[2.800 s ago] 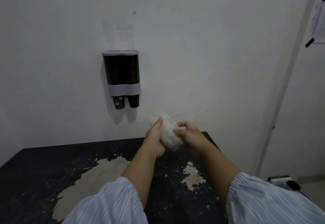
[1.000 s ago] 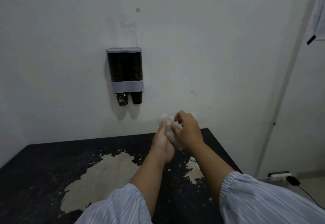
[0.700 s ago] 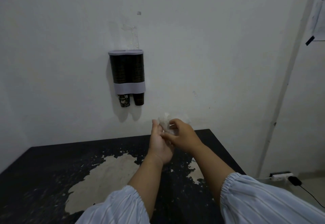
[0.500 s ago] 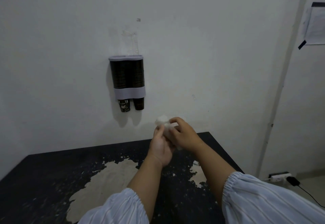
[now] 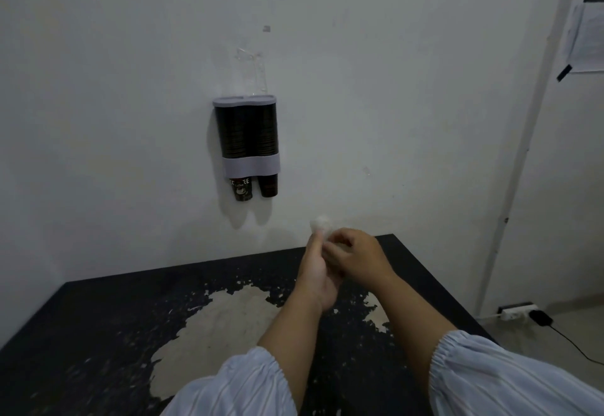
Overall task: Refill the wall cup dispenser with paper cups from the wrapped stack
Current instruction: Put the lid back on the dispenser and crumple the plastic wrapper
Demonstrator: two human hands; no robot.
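The wall cup dispenser (image 5: 250, 165) hangs on the white wall, a clear twin tube with grey bands, packed with dark paper cups. Two cup bottoms (image 5: 255, 188) poke out below it. Over the table's far right part, my left hand (image 5: 315, 276) and my right hand (image 5: 354, 257) press together around a crumpled clear plastic wrapper (image 5: 322, 224). Only a whitish wad of it shows above my fingers. No loose cups are in view.
A black table (image 5: 98, 334) with worn, peeled patches stands against the wall. To the right are a door frame (image 5: 519, 160), a taped paper (image 5: 585, 43), and on the floor a power strip (image 5: 516, 312) with a black cable.
Both hands have kept squeezing the wrapper, which has shrunk from a long bundle to a small wad. The view has tilted up slightly, so the dispenser sits lower in frame.
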